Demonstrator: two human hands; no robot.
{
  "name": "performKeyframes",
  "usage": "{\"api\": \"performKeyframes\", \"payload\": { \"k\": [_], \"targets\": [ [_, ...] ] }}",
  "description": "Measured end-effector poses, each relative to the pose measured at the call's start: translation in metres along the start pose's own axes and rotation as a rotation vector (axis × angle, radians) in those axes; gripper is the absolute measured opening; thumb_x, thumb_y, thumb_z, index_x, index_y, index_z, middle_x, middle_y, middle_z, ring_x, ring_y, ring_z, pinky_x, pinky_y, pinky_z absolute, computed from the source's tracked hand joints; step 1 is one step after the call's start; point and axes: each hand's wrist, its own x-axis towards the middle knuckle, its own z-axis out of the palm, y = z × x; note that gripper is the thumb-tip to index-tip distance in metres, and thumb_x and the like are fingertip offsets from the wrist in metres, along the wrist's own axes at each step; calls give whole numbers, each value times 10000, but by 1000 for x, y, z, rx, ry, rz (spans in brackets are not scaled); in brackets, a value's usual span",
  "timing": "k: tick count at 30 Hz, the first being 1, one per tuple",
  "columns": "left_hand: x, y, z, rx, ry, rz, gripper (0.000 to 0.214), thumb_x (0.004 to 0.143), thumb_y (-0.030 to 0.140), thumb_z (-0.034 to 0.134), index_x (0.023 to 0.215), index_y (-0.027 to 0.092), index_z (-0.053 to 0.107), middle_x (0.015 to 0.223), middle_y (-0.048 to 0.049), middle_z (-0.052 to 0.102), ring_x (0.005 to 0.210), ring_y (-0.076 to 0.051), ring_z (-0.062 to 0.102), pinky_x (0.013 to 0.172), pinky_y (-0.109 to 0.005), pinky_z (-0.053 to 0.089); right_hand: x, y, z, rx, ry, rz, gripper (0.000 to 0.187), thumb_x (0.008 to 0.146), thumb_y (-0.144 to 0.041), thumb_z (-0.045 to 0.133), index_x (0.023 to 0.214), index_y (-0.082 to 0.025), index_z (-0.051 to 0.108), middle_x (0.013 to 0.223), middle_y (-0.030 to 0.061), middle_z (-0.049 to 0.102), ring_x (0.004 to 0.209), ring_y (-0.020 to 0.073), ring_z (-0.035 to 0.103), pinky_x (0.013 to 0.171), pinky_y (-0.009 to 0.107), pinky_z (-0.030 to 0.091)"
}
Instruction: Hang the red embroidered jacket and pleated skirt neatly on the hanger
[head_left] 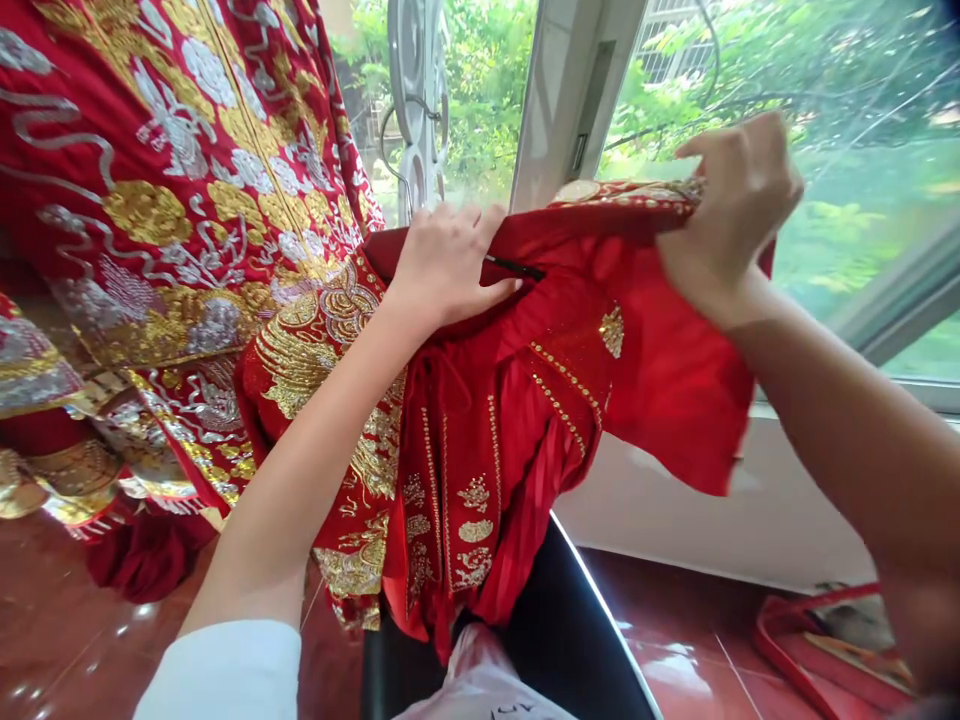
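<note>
Holding the skirt (525, 400), red with gold embroidery, at frame centre: your left hand (446, 265) is curled over its top edge beside a thin black rod (525, 268), and your right hand (731, 205) pinches the edge's end, upper right. The hem hangs free over a black seat (570, 640). An embroidered robe (172, 180) crowds the upper left, with the window frame (570, 90) close behind. Bare floor (675, 640) lies at lower right.

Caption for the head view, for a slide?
Left hand and right hand hold the top edge of a red gold-embroidered skirt beside a window.
</note>
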Motion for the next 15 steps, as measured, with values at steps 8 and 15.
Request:
{"api": "performKeyframes", "payload": {
  "k": [8,15],
  "targets": [
    [-1,-1,1,40,-36,1,841,790,541,577,1480,176,264,1403,-175,413,1273,-396,364,1068,-497,236,11,-1,-18,161,-293,127,351,743,-289,617,1036,-117,708,829,90,672,759,193,566,648,298,372],
    [-6,19,6,-79,1,-13,1027,697,662,601,1522,242,156,1555,-135,222,1399,-437,120,1128,-614,5,-28,-8,-19,75,-533,-25,226,787,-305,507,796,-168,687,797,125,693,727,242,595,618,312,380]
  ]
}}
